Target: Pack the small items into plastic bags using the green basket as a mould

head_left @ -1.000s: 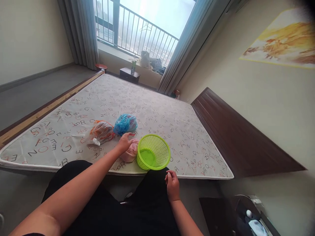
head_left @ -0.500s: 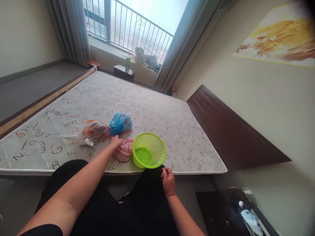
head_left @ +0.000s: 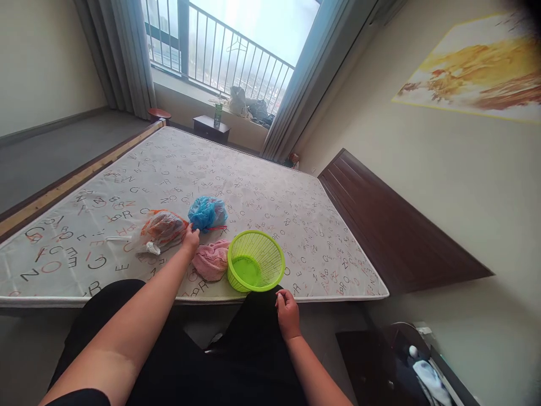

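Observation:
My left hand [head_left: 191, 241] reaches over the mattress between two plastic bags, thumb and forefinger apart. Its fingertips are close to the right edge of a clear bag with orange markings [head_left: 165, 226]; whether they touch it I cannot tell. Just beyond them lies a bunched blue plastic bag [head_left: 207, 213] with a red strip at its base. A crumpled pink cloth [head_left: 211, 261] rests right of my left wrist, against a green plastic basket [head_left: 257, 260] that stands upright with nothing in it. My right hand [head_left: 288, 313] is curled on my knee below the basket, holding nothing visible.
The letter-printed mattress [head_left: 262, 186] spans the middle, with a dark headboard [head_left: 393, 225] on the right. A nightstand [head_left: 211, 128] bearing a green container stands at the far side near the window. A dark cabinet [head_left: 359, 355] with items on it is at lower right.
My left hand has moved a little left, off the pink cloth's edge and toward the clear and orange bag. My right hand, the basket and the cloth have stayed put.

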`<state>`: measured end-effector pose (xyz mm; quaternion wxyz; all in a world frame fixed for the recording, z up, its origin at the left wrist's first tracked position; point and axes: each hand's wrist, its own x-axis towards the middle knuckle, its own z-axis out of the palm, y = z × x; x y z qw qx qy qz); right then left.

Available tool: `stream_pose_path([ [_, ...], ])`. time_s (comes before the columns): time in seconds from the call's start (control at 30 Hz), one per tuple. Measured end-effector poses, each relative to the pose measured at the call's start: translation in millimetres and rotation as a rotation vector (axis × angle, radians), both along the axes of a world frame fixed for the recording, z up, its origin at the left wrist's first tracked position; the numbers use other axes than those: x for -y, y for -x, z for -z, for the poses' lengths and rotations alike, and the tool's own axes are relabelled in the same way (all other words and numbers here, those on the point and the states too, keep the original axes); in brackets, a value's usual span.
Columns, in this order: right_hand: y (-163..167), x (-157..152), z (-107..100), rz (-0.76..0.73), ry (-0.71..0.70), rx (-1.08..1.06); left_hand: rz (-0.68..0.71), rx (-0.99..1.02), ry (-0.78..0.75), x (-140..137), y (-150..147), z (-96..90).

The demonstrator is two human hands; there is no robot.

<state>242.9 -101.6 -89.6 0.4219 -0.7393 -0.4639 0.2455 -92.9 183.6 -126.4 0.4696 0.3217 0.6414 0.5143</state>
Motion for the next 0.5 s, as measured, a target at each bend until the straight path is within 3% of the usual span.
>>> stream_pose_path([
  [0.2, 1.7, -0.1, -1.0, -0.003, 0.021, 0.012, 0.002, 0.172, 0.184, -1.6, 3.2, -2.9],
  [0.5, 5.7, 0.1, -1.6, -0.025, 0.014, 0.031, -0.106, 0.263, 0.076, -5.9, -7.8, -4.4],
])
